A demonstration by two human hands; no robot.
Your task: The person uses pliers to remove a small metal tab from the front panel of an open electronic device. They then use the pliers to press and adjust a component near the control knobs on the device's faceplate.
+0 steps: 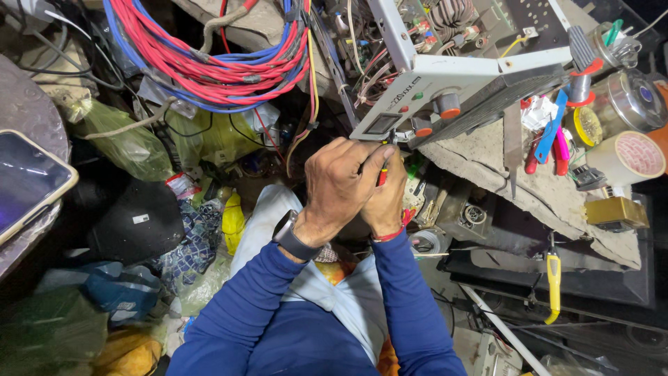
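**Driving a screwdriver into the front panel of an opened device**

At far left a phone (28, 182) lies flat on a round surface; above the middle hangs a coil of red and blue wire (209, 59). The left hand (339, 182) is wrapped over the right hand (385, 202), both clamped together on a red-handled screwdriver (382, 173) whose tip meets the lower edge of the white front panel (424, 104), beside its small display and orange knobs. The step looks best done with the shaft kept square to the screw and steady pressure, because the chassis sits tilted on the tabletop (487, 163). Tape rolls (630, 157) and a yellow-handled tool (553, 282) lie to the right.
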